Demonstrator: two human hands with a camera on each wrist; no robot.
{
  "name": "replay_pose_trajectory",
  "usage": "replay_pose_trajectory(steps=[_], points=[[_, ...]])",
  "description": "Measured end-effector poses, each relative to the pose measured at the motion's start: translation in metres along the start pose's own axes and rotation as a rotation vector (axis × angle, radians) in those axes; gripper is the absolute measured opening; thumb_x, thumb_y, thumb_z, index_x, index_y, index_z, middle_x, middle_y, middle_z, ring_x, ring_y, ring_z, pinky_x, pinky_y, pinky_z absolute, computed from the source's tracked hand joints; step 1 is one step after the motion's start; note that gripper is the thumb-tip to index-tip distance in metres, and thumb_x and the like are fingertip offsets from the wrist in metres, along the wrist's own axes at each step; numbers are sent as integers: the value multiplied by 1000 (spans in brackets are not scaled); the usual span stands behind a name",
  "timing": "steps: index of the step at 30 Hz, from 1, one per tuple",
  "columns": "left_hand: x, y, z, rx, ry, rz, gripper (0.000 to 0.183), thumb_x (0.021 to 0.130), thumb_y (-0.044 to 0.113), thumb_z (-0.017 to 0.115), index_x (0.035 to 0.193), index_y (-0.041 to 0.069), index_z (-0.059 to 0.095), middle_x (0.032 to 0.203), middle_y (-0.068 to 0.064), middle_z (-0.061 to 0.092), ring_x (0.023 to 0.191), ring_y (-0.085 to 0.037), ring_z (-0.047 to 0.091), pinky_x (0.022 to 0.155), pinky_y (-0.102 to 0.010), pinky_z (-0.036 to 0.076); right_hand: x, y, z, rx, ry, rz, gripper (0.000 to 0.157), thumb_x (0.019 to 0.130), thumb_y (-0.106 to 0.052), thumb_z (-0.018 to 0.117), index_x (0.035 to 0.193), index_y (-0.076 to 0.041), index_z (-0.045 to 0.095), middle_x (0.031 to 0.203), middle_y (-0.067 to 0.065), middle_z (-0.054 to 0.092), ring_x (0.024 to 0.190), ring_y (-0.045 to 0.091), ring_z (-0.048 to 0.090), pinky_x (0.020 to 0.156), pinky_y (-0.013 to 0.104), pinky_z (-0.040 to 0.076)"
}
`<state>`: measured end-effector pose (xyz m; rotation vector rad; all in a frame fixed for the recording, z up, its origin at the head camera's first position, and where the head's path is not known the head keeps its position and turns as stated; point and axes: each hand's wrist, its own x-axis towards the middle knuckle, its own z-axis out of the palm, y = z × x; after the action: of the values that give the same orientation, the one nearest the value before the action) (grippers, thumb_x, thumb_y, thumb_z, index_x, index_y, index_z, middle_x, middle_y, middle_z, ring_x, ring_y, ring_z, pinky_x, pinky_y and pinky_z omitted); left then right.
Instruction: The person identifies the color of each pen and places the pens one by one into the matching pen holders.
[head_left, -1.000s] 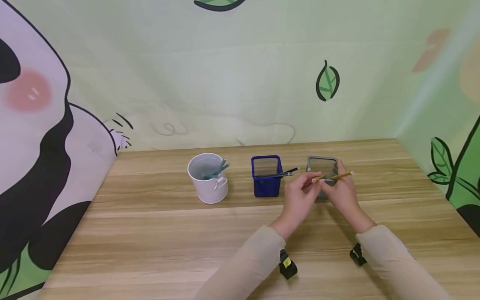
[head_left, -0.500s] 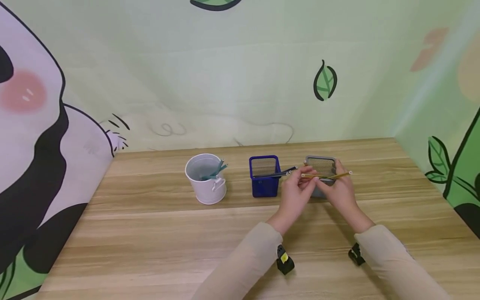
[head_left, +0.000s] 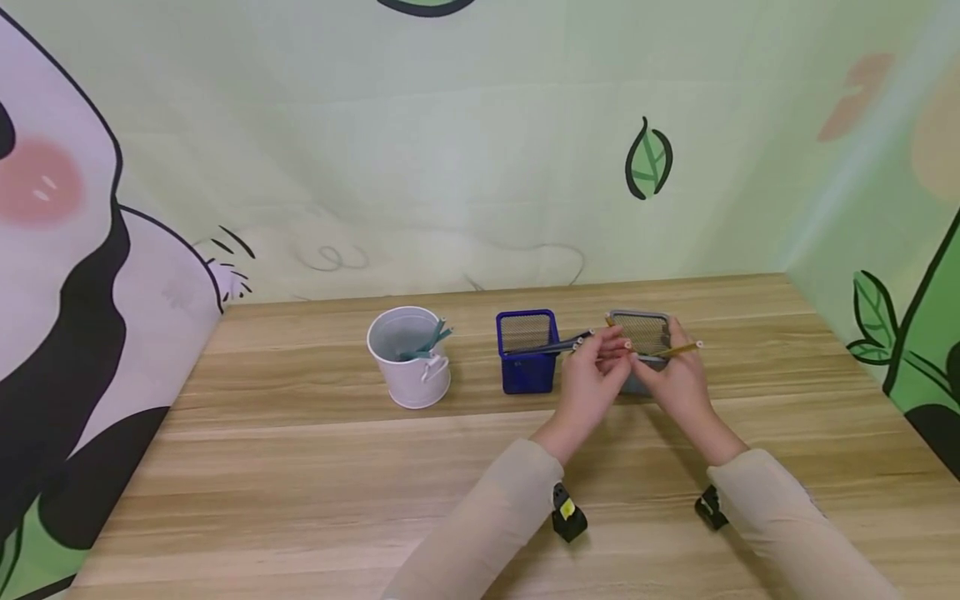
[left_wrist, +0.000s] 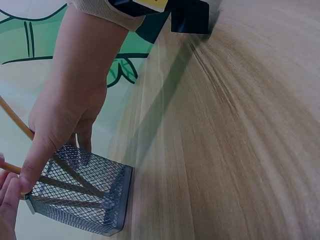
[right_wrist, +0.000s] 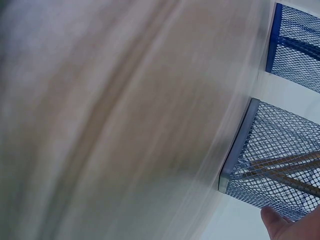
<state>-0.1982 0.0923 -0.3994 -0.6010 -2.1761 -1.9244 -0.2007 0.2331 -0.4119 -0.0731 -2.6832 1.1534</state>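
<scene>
My right hand grips a grey mesh pencil holder, thumb at its near rim and fingers on the far right side. Yellow-orange pencils stand in it; one pencil leans out past the right hand. At the holder's left rim my left hand has its fingertips at the end of an orange pencil and seems to pinch it, though the fingers partly hide the contact. In the left wrist view the right hand arches over the holder. The right wrist view shows the mesh wall and a fingertip.
A blue mesh holder with dark pencils stands just left of the left hand, its pencils reaching near the fingers. Farther left is a white pail with teal pencils. A printed cloth wall rises behind the wooden table.
The left fingers have shifted slightly left and up. The orange pencil between the hands has turned, lying more crosswise half a second ago. The right hand stays on the holder; the view shifts a little.
</scene>
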Motion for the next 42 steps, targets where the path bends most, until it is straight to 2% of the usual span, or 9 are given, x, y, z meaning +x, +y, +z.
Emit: replay_pose_trajectory(steps=[13,28,42], points=[[0,4,-3,18,-10,-4,36,84,-8,61,120,-10,56,107,-20,67,95,-24,68,81,-13,52,1,-4,-1,15,-13,5,83,86,-12,66,144,16,13,145,39,24,134,51,26,111,59,26],[-4,6,-6,46,-39,-26,34,87,-2,63,120,-4,58,110,-20,66,97,-21,67,83,-14,51,-1,-5,-3,3,-27,7,84,86,-12,66,144,16,12,145,39,23,134,52,26,110,60,26],[-8,13,-12,170,-85,22,30,89,2,63,119,-3,59,106,-16,68,99,-19,67,85,-15,51,-1,-2,-3,-5,-42,11,90,87,-17,69,144,16,8,147,39,19,135,52,22,111,59,24]])
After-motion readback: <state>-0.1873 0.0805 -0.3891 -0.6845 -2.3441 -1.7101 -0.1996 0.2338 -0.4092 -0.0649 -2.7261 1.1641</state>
